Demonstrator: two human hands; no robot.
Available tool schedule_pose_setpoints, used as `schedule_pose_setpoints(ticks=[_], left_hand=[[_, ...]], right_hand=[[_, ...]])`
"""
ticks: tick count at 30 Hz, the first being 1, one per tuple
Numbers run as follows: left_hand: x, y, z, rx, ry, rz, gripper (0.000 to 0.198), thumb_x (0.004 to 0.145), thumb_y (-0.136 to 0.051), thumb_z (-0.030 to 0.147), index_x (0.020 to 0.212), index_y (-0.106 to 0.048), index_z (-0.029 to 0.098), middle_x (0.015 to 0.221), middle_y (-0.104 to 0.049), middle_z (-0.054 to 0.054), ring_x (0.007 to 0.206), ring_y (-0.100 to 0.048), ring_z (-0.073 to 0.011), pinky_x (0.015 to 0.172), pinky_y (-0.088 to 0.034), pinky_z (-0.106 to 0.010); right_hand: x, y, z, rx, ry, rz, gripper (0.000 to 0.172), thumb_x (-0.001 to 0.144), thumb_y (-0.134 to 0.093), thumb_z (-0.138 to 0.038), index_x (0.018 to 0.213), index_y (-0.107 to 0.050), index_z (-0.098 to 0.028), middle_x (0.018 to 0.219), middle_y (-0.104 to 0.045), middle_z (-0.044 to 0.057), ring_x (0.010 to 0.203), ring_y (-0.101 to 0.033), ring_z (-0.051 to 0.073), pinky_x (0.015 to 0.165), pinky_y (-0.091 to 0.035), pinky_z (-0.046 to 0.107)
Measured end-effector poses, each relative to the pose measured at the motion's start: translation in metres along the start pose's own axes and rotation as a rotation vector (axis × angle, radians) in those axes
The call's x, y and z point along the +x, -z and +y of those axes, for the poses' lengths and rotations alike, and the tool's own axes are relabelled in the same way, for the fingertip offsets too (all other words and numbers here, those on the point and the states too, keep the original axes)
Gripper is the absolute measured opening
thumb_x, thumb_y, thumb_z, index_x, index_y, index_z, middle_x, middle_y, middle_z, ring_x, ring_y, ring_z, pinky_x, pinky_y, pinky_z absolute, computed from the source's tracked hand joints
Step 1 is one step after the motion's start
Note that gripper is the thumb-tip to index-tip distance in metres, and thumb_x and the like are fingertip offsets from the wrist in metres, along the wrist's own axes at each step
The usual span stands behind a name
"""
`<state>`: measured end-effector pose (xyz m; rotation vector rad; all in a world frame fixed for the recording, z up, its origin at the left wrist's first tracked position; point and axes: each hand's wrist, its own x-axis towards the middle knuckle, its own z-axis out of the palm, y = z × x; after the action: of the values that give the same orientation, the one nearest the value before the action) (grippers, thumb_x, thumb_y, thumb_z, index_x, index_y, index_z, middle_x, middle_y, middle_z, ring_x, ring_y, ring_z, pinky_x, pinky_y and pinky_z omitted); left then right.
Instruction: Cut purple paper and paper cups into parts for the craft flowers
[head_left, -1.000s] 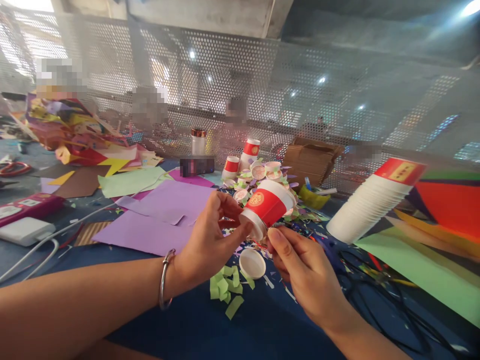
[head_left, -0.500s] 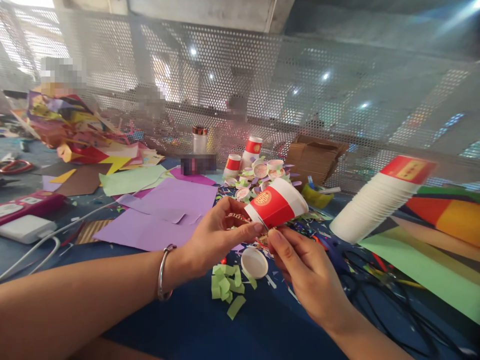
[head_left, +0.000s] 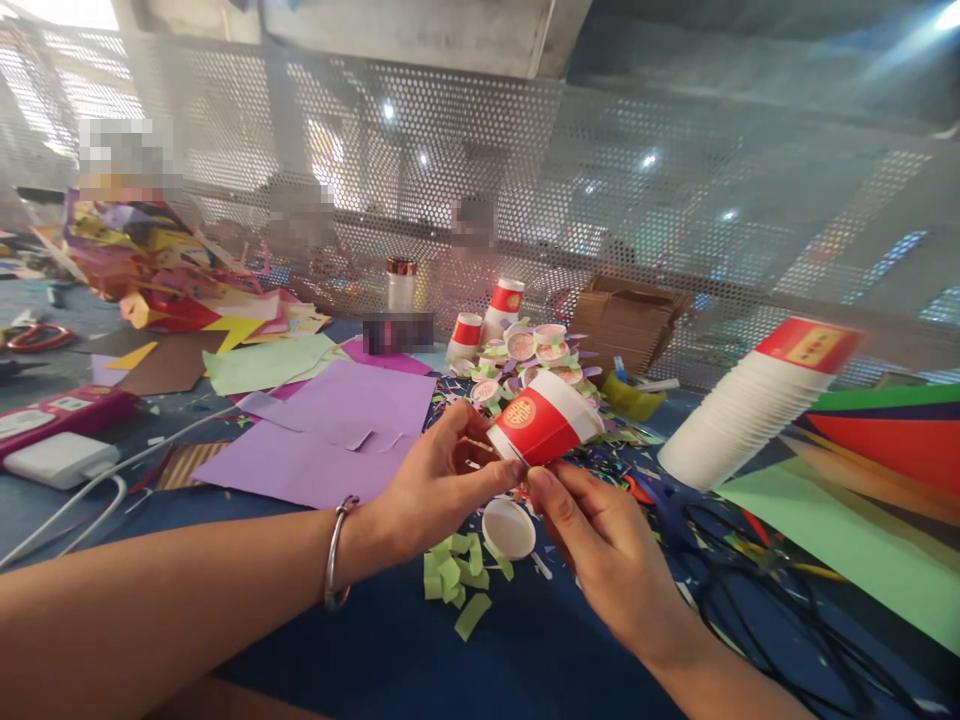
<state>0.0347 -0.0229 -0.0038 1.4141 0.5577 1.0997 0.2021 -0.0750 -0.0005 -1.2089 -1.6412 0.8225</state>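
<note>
Between left hand point(head_left: 431, 490) and right hand point(head_left: 604, 545) fingers point(head_left: 551, 500) sits the tilted red cup point(head_left: 541, 425).

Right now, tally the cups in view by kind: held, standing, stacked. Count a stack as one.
Red cup held between left hand and right hand: 1
Upright cups standing at the back: 2
Cup stack lying on its side at right: 1
Total: 4
</note>
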Motion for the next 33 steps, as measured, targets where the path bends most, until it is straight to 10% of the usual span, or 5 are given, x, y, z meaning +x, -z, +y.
schedule_pose_setpoints(ticks=[33], left_hand=[[0.007,0.003,-0.002,0.082,0.066,0.116,0.027,0.085,-0.062,0.034,0.107,-0.053,0.021,0.084,-0.063,-0.003,0.082,-0.063,-0.0184,0.082,-0.051,-0.039]], right_hand=[[0.0,0.015,-0.013,-0.077,-0.077,0.019,0.04,0.092,-0.054,-0.059,0.077,-0.057,-0.021,0.055,-0.036,-0.007,0.048,-0.027,0.01,0.044,-0.02,0.027]])
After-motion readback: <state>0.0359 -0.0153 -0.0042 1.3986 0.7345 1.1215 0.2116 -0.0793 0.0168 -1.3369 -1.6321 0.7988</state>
